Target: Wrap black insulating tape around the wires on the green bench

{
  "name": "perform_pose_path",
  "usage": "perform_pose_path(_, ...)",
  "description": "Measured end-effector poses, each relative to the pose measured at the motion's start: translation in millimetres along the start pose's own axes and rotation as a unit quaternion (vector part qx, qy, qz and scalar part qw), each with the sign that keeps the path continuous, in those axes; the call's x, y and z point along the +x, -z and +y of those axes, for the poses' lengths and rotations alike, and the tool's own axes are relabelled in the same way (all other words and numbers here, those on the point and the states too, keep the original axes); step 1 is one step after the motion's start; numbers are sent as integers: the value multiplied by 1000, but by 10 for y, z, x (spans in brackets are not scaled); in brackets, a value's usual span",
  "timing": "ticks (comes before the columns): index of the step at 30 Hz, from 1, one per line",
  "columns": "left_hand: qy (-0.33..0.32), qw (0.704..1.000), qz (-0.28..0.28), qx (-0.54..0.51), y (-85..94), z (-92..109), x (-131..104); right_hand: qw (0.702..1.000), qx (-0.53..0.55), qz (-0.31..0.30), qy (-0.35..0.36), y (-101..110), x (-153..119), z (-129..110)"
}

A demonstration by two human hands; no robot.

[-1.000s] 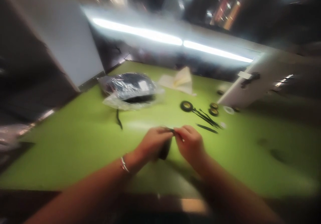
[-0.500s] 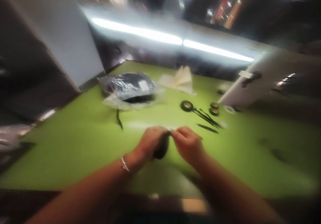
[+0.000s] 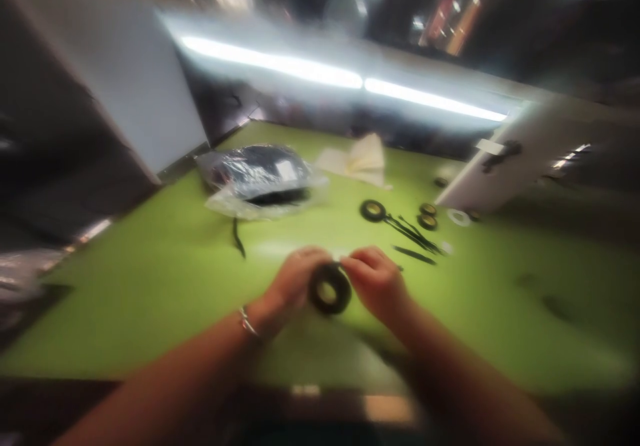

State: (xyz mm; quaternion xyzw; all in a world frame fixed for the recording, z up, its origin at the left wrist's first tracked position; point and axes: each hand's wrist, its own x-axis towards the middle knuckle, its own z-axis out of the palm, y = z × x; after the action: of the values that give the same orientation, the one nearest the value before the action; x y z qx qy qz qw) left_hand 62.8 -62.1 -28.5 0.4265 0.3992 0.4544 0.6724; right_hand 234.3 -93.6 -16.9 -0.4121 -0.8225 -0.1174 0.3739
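A black roll of tape (image 3: 343, 294) with its round opening facing me is in my left hand (image 3: 296, 279), whose fingers are closed on its upper left edge. My right hand (image 3: 376, 278) is closed in a pinch at the roll's top right, on a short dark bit that looks like the tape's end. The fingertips of both hands nearly meet above the roll. Beyond my right hand lie another black roll (image 3: 364, 211) and several thin black strips (image 3: 413, 235). A separate dark strip (image 3: 415, 255) lies nearer to me.
A clear plastic bag (image 3: 270, 173) with dark contents lies at the back left, a black strip (image 3: 238, 238) in front. Pale paper (image 3: 367, 159) stands behind. Small black-and-yellow rolls (image 3: 427, 222) and a white ring (image 3: 459, 217) are by the right panel (image 3: 495, 173). The green table (image 3: 150, 286) spreads underneath.
The roll in my left hand has turned from nearly edge-on to facing me, so its opening now shows. Both hands have stayed almost in place.
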Motion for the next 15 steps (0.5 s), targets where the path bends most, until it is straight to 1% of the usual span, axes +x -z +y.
perform_pose_path(3,-11,1000,-11,27,15,71,1,1000,9,1,-16,9,-6,3)
perform_pose_path(6,-23,999,-20,11,17,118,-4,1000,-11,20,3,24,-3,7)
perform_pose_path(8,-17,999,-44,6,13,118,-6,999,-17,35,9,30,-1,8)
perform_pose_path(10,-6,997,-75,29,9,98,-6,999,-18,46,13,29,-5,5)
perform_pose_path(12,-2,994,-91,54,6,77,-7,998,-15,54,16,19,-12,-3)
perform_pose_path(15,-25,994,-77,72,-5,66,-16,998,3,63,-3,-12,-20,-23)
